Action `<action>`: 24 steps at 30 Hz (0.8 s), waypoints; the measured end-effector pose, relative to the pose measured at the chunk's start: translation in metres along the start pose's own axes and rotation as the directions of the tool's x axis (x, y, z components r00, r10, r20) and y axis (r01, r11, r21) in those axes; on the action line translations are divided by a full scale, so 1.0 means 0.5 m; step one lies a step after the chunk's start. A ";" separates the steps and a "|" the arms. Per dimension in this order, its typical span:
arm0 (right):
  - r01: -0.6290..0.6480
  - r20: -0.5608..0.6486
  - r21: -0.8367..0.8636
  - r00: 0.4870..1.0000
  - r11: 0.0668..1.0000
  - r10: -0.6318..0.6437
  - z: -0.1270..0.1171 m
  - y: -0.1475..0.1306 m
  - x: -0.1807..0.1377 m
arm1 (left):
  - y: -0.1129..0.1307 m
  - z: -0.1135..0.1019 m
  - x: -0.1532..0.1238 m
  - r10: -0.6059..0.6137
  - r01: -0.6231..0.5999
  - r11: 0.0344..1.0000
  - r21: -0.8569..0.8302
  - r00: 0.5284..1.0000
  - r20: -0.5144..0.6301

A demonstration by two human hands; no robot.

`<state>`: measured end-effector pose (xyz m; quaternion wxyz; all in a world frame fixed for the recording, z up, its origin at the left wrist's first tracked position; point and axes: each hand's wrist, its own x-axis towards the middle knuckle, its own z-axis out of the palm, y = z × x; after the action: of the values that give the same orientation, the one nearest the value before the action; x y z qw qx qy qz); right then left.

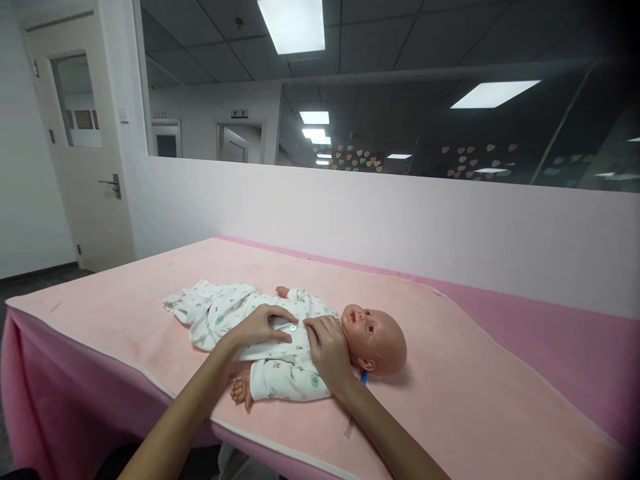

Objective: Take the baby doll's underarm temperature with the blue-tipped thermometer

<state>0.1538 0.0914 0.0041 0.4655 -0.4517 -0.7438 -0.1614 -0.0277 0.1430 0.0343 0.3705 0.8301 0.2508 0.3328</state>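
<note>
A baby doll (380, 339) lies on its back on the table, its head to the right. It wears a white printed baby romper (225, 313) whose empty-looking leg end lies to the left. My left hand (263, 327) rests over the doll's belly, thumb and fingers apart around a small round snap (293, 327) on the front. Closer to the neck, my right hand (329, 348) has its fingers bent together on the romper's chest, seemingly pinching the cloth; its fingertips are partly hidden. Both of the doll's hands stick out of the sleeves.
A pink padded mat (465, 400) covers the table, with darker pink cloth (540, 337) beneath it. Behind stands a white half wall (350, 210) topped by a window. A closed door (80, 167) is at the far left.
</note>
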 end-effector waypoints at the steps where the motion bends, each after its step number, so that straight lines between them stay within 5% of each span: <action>1: 0.001 0.001 -0.002 1.000 1.000 -0.001 0.000 0.000 0.000 | -0.003 -0.006 -0.004 -0.030 0.030 0.999 0.012 1.000 -0.006; 9: -0.019 0.012 -0.001 1.000 1.000 0.019 -0.001 0.000 0.001 | -0.049 -0.067 -0.047 -0.146 0.151 0.985 0.088 0.987 -0.065; 24: -0.025 -0.003 -0.014 1.000 1.000 0.025 0.003 0.003 0.002 | -0.051 -0.063 -0.059 -0.078 0.083 0.996 0.043 0.992 -0.097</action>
<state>0.1541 0.0938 0.0040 0.4653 -0.4640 -0.7363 -0.1615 -0.0743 0.1529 0.0195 0.3519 0.8109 0.3091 0.3508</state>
